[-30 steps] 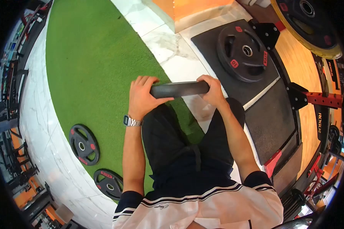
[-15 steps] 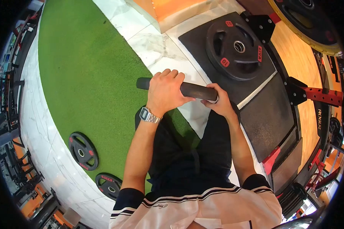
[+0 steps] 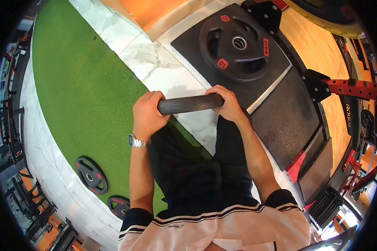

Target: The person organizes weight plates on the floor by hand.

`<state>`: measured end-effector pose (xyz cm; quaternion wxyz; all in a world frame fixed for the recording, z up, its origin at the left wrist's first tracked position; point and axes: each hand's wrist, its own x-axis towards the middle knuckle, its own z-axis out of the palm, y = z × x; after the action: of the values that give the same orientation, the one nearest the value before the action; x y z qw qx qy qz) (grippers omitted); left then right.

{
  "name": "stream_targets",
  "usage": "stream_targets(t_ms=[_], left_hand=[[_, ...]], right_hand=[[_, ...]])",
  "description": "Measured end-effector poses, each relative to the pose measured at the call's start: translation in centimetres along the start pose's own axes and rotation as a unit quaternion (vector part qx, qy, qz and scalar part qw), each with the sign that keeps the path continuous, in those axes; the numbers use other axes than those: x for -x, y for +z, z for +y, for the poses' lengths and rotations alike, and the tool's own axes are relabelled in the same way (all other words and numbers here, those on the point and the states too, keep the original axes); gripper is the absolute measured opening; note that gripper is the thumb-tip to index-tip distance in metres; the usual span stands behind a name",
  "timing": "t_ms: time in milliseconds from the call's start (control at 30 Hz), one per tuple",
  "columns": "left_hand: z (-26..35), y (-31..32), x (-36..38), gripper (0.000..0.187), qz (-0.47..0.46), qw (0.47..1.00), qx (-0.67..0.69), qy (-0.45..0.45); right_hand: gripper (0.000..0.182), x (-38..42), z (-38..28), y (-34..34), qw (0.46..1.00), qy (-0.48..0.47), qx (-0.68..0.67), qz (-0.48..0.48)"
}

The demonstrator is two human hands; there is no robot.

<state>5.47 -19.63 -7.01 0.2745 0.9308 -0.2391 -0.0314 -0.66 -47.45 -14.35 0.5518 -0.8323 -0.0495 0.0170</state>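
Note:
Between my two hands is a dark weight plate (image 3: 191, 104), seen edge-on as a thick black band with its flat faces hidden. My left hand (image 3: 148, 115), with a metal wristwatch (image 3: 139, 141) behind it, is closed around the plate's left end. The right end is gripped by my right hand (image 3: 227, 103), its fingers bent over the rim. The plate is held in front of my thighs, above the edge between green turf and marble tile. Ahead and to the right, thick plates (image 3: 238, 62) marked 10 and ZIVA lie flat on a black rubber mat (image 3: 188, 42).
Two plates, one whole (image 3: 91, 175) and one partly hidden by my sleeve (image 3: 118, 206), lie at left by the turf (image 3: 83, 96). A red rack upright (image 3: 352, 88) with black brackets stands at right, beside wooden flooring. An orange-sided block (image 3: 142, 12) is ahead.
My left hand has shifted left, from over the top of the plate to its left end. The plate's right end has risen and moved slightly left. My view has turned slightly right.

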Motion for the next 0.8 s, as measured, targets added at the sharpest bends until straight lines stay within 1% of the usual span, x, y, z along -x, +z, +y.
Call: stream_targets(t_ms=[67,133,167,233,333,433,467,567,667,800], left_hand=[[0.8,0.5,-0.1,0.032,0.011,1.000,-0.007,0.001],[1.8,1.1,-0.3,0.029,0.017,1.000,-0.020,0.004],[2.4,1.5,-0.4,0.027,0.018,0.999,-0.031,0.005],[3.5,2.1,-0.6,0.025,0.020,0.999,-0.048,0.008],[5.7,3.1,-1.1,0.021,0.025,0.997,-0.062,0.040],[7.1,4.5,-1.7,0.021,0.052,0.994,-0.077,0.061],[7.5,4.8,-1.8,0.021,0.048,0.993,-0.082,0.066],[8.4,5.8,-1.5,0.024,0.063,0.991,-0.075,0.090],[8.5,6.2,-0.6,0.027,0.056,0.990,-0.067,0.110],[7.4,5.8,0.5,0.031,0.062,0.988,-0.055,0.127]], right_hand=[[0.053,0.4,0.5,-0.3,1.000,-0.002,-0.001,0.011],[0.056,0.5,-0.5,-0.8,1.000,-0.006,0.005,0.028],[0.057,0.8,-1.3,-1.0,0.999,-0.023,0.018,0.039],[0.060,0.8,-4.8,-1.4,0.996,-0.057,0.041,0.062],[0.056,0.4,-5.6,-1.4,0.983,-0.084,0.159,0.037],[0.051,0.7,-3.1,-2.3,0.989,-0.077,0.113,0.060],[0.044,0.9,-2.6,-2.5,0.991,-0.062,0.097,0.075],[0.048,1.6,-1.3,-3.1,0.994,-0.073,0.043,0.074],[0.049,2.6,-1.6,-3.0,0.992,-0.073,0.053,0.086],[0.051,4.0,-1.6,-0.9,0.989,-0.055,0.069,0.122]])
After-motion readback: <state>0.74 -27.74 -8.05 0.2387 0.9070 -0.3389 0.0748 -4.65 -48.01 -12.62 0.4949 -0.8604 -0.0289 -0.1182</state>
